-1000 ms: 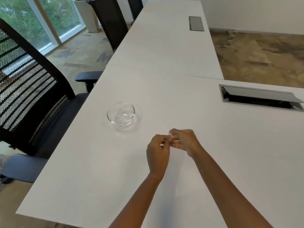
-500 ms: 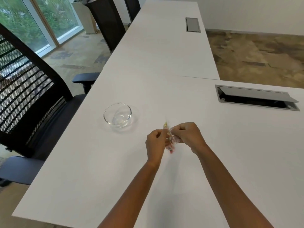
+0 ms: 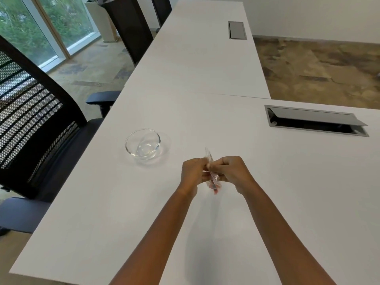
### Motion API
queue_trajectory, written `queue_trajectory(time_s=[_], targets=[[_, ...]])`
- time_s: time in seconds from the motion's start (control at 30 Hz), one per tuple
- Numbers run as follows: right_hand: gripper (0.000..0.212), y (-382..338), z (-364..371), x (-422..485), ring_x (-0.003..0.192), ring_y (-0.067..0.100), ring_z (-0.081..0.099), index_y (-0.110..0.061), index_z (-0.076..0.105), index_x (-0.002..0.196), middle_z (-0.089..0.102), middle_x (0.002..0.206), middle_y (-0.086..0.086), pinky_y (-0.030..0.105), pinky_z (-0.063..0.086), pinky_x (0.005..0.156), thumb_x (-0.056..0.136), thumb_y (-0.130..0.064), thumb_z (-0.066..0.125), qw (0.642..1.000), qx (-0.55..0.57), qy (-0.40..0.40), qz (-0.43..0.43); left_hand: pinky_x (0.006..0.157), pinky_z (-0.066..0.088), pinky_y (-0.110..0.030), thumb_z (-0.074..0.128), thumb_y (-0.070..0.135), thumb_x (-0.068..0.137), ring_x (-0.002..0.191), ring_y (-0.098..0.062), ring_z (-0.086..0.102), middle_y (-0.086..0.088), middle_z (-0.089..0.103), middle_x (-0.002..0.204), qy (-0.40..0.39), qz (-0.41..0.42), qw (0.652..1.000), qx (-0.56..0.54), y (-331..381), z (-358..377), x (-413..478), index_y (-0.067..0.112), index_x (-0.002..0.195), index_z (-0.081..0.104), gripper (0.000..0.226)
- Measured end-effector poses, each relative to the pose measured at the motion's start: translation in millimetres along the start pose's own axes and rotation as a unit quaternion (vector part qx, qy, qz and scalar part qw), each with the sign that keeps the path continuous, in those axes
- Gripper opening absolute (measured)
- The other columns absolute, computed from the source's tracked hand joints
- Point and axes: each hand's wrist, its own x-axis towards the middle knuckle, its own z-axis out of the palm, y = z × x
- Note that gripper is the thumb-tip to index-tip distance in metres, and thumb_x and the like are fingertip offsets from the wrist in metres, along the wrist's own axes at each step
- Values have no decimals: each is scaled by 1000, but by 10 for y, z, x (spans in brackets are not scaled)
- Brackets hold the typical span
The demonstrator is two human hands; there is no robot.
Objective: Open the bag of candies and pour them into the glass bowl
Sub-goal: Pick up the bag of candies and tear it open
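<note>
A small clear plastic bag of candies (image 3: 213, 179) hangs upright between my two hands, a little above the white table (image 3: 205, 112). Its top edge sticks up above my fingers and reddish candies show at its lower end. My left hand (image 3: 193, 173) pinches the bag from the left and my right hand (image 3: 230, 171) pinches it from the right, fingertips nearly touching. The glass bowl (image 3: 143, 144) stands on the table to the left of my hands and slightly farther away, with nothing visible inside it.
A black mesh office chair (image 3: 35, 124) stands against the table's left edge. An open metal cable hatch (image 3: 314, 122) is set in the table at the right. A second white table with a closed hatch (image 3: 237, 30) and more chairs lie farther back.
Both hands have lifted the bag off the table and turned it upright between them. The bag's top now stands above the fingers.
</note>
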Motion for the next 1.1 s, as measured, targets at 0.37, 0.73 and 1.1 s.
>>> queue_trajectory(time_s=[0.37, 0.73, 1.1], targets=[[17, 57, 116, -45, 68, 22, 63, -7, 61, 92, 63, 73, 4, 31, 54, 71, 81, -19, 63, 990, -60, 125, -21, 76, 55, -56, 51, 1, 78, 64, -31, 59, -9, 58, 54, 29, 111, 984, 137, -41, -2, 36, 9, 49, 56, 30], [13, 35, 142, -42, 60, 21, 60, -2, 65, 68, 62, 61, 4, 24, 47, 57, 77, -5, 57, 975, -112, 176, -81, 69, 57, -43, 55, 6, 80, 62, -33, 66, -22, 67, 66, 59, 153, 960, 225, -1, 24, -28, -8, 68, 61, 19], [12, 49, 95, -62, 64, 25, 63, 0, 64, 69, 61, 61, 5, 33, 51, 65, 76, -5, 56, 961, -168, 197, -98, 49, 33, -22, 53, 11, 78, 56, -17, 47, -7, 60, 66, 128, 185, 915, 336, -5, 55, -105, 3, 68, 57, 13]])
